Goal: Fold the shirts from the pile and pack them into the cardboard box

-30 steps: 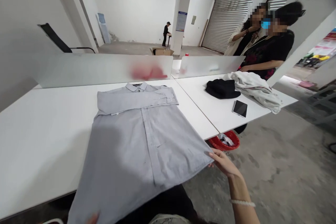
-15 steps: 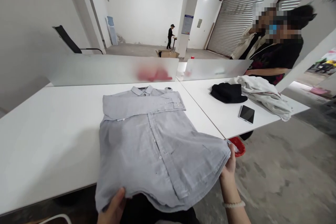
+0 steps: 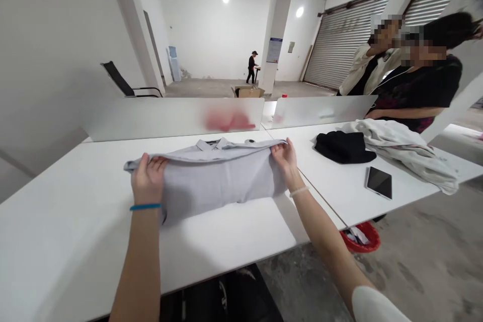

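Note:
A grey button-up shirt (image 3: pixel 222 181) lies on the white table (image 3: pixel 226 241), its lower part doubled up toward the collar. My left hand (image 3: pixel 148 176) is closed on the hem at the left corner. At the right corner, my right hand (image 3: pixel 285 161) pinches the same edge. The hem is stretched between both hands and raised just in front of the collar, which still shows behind it. The sleeves and button front are hidden under the folded-up part.
On the right table lie a black cloth (image 3: pixel 343 147), a pale grey garment (image 3: pixel 411 153) and a phone (image 3: pixel 379 182). A frosted divider (image 3: pixel 169 119) runs along the back. Below the right edge is a red basket (image 3: pixel 364 239). Two people (image 3: pixel 418 80) are at the right.
Both hands have carried the shirt's hem from the table's front edge up and away toward the collar, folding the body over. The view has shifted slightly.

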Demonstrator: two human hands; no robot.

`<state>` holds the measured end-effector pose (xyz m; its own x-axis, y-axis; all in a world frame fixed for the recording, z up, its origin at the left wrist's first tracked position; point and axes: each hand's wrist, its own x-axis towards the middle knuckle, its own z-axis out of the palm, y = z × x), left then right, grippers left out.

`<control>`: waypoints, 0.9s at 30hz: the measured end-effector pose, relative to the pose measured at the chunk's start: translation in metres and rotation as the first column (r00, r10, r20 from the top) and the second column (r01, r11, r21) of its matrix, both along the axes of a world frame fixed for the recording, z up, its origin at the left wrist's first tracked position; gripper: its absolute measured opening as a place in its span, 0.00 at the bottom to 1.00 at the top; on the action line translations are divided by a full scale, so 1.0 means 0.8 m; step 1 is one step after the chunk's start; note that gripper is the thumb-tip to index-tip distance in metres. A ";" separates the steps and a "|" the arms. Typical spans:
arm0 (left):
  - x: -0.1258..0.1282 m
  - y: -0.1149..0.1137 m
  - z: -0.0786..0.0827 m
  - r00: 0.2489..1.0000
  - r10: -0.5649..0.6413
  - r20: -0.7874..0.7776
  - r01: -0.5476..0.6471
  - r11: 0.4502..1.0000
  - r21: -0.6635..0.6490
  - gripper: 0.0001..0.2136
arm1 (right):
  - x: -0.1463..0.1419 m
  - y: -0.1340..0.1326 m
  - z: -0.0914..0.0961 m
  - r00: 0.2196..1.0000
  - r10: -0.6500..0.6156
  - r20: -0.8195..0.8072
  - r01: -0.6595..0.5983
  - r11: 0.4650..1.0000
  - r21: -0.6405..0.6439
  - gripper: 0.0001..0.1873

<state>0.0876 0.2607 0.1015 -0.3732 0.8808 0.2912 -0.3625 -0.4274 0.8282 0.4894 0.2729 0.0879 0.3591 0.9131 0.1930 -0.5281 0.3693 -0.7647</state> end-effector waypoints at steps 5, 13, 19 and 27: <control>0.007 0.064 -0.027 0.676 -0.045 -0.735 -0.215 0.943 -0.256 0.22 | -0.026 0.077 -0.048 0.644 0.044 0.763 0.093 0.986 -0.135 0.25; -0.024 0.066 -0.115 -0.144 -0.331 -0.933 -0.368 0.893 -0.260 0.32 | -0.028 0.082 -0.111 -0.330 0.238 0.913 0.152 0.968 -0.198 0.30; -0.026 0.065 -0.114 -0.191 -0.104 -0.976 -0.354 0.935 -0.030 0.27 | -0.023 0.067 -0.099 -0.388 0.089 0.917 0.195 0.981 -0.013 0.24; 0.029 -0.008 -0.080 -0.262 -0.233 -0.937 -0.261 0.951 -0.163 0.26 | -0.031 0.011 -0.093 -0.344 0.095 0.934 0.139 0.989 -0.049 0.25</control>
<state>0.1105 0.2546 0.0374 0.1383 0.9836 0.1156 0.9760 -0.1552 0.1526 0.4643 0.2817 0.0135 -0.1756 0.9590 0.2224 0.9431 0.2287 -0.2415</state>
